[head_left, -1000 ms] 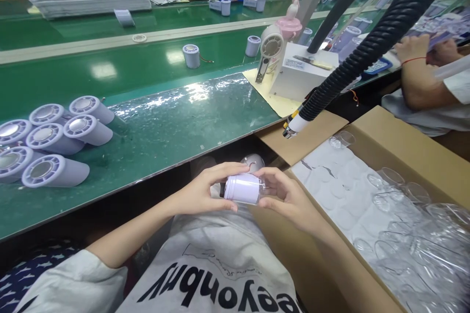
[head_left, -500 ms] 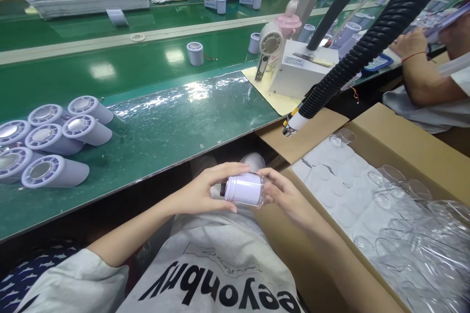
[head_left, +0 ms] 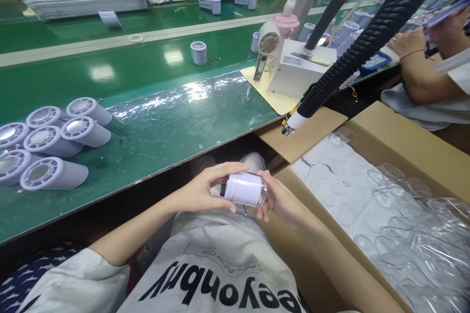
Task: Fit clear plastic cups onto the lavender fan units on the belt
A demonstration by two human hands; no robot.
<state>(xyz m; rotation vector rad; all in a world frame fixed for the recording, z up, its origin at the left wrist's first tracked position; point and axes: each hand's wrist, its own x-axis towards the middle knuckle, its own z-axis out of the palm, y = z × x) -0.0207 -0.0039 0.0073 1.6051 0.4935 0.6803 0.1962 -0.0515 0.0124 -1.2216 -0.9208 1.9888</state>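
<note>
The step in hand looks like fitting a clear cup [head_left: 263, 191] snugly over a small purple can [head_left: 240, 189]. The next move seems to call for a firm, even hold, so the two parts sit straight and nothing slips. The can lies on its side between the two hands, just above the person's lap. The left hand [head_left: 207, 190] curls round its wide end, with the fingers on top and the thumb below. The right hand [head_left: 282, 200] pinches the clear end, and some fingertips show underneath. Both hands are narrow around what they hold. More purple cans [head_left: 55, 173] lie on the green counter [head_left: 165, 127] to the left, and a box [head_left: 414, 129] of clear cups [head_left: 418, 190] is to the right.
</note>
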